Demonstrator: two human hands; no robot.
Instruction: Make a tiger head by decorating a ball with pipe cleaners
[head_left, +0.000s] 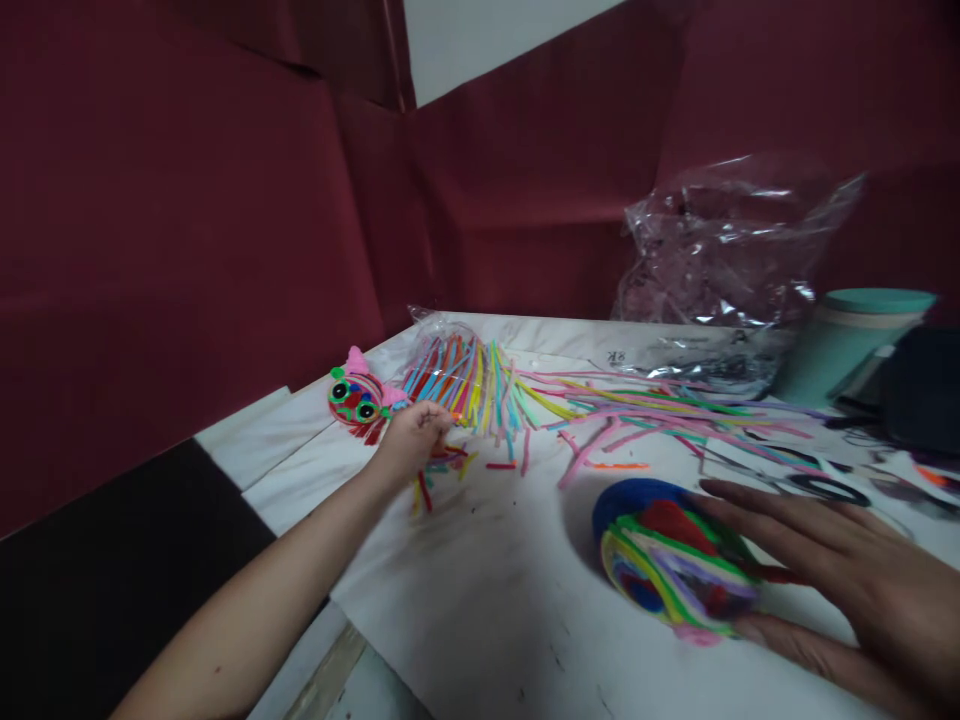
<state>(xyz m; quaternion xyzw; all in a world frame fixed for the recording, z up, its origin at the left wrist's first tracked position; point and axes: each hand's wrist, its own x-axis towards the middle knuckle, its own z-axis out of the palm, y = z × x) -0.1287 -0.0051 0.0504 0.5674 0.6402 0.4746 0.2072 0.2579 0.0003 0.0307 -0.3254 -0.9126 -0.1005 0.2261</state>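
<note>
Among short pipe-cleaner pieces [425,490], my left hand [416,438] is closed, its fingers drawn together. A small orange bit [455,417] shows at its fingertips; whether they grip it is unclear. My right hand [862,575] is slightly blurred, with fingers spread at the right side of a round object covered in coiled, multicoloured pipe cleaners [660,560]. Fingers and thumb reach its edge, but no firm grip shows. A pink tuft sticks out at its bottom. Just beyond my left hand lies a pipe-cleaner animal face [352,398] with pink ears and green-ringed eyes.
Bundled pipe cleaners [450,375] lie partly in clear plastic at the back, with loose long ones [660,400] spread rightward. A crumpled clear bag [720,260], a teal cup [851,345] and black-handled scissors [829,488] are at the right. The white table [465,600] ends at left.
</note>
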